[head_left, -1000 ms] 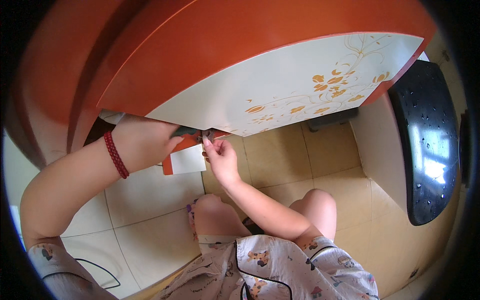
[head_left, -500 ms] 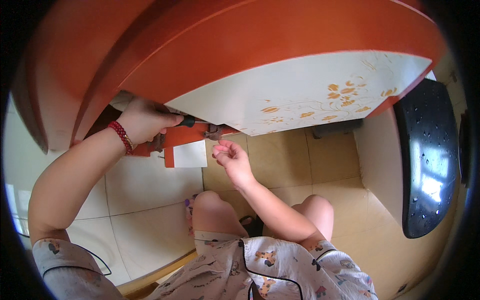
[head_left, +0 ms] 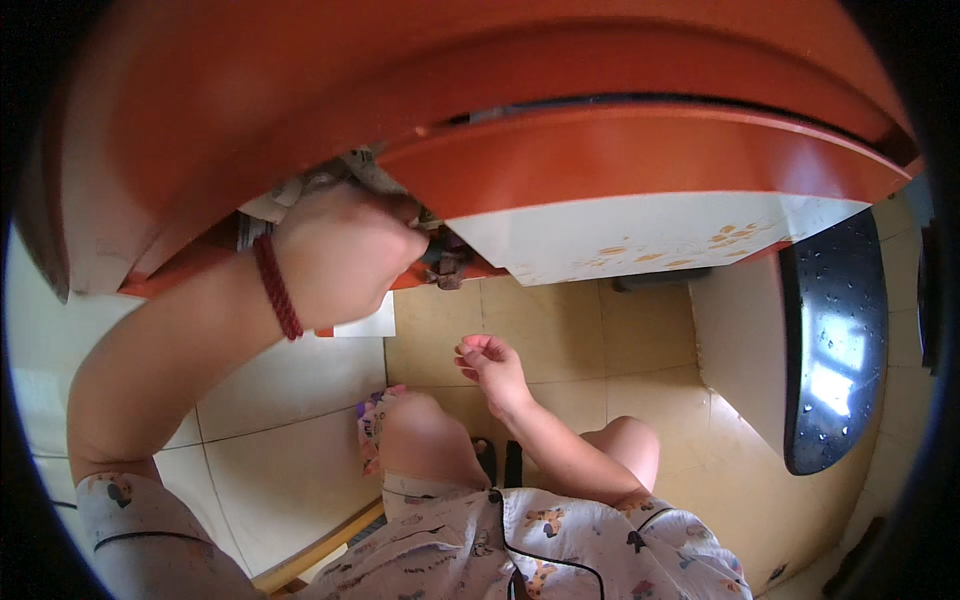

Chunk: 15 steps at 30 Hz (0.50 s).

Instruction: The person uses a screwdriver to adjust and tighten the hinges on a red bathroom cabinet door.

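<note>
My left hand (head_left: 345, 250), a red beaded bracelet at its wrist, reaches into the opening of an orange-red cabinet and is closed around a screwdriver. Motion smears this hand, and only a bit of the dark screwdriver (head_left: 434, 244) shows past the fingers. Just beyond it a rusty brown metal hinge (head_left: 448, 268) sits at the edge beside the cabinet door (head_left: 600, 235), which is orange-red with a white, gold-flowered panel. Lower down, above my knees, my right hand (head_left: 492, 372) hangs in the air with thumb and fingers curled together. Whatever they pinch, if anything, is too small to name.
Inside the cabinet opening lie light-coloured bundled items (head_left: 365, 170). A white board with an orange edge (head_left: 370, 322) is below my left hand. To the right stands a pale unit with a glossy black, wet top (head_left: 840, 350). Tiles (head_left: 650, 340) cover the floor.
My left hand has moved right and nearer with the screwdriver. My right hand has drawn down, away from the hinge. The view has tilted, showing more of the cabinet above the door.
</note>
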Motion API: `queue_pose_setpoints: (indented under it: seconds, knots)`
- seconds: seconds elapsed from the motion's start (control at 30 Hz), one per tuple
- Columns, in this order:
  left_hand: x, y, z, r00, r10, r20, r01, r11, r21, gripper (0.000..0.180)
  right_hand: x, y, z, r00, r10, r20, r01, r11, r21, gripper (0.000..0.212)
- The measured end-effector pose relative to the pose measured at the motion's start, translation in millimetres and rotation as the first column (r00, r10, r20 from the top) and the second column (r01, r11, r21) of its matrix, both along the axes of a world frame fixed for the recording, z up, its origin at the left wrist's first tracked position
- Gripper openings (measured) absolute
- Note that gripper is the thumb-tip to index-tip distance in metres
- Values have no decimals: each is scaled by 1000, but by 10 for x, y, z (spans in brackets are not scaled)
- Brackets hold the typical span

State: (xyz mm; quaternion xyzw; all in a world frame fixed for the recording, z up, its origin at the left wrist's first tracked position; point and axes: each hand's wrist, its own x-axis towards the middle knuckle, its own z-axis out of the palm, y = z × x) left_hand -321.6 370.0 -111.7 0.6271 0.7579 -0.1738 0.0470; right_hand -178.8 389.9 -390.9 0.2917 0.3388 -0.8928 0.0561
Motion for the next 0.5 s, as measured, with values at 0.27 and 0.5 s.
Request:
queue_pose_setpoints:
  seconds: [0.27,0.5]
  knots:
    - [-181,-447,-323,977,196,78,-211,911,355,16,72,-21,233,988,-151,19,150,987,63,11]
    - [-139,-288,-253,958,250,140,-281,914,293,16,421,-198,13,967,-151,205,132,986,106,16]
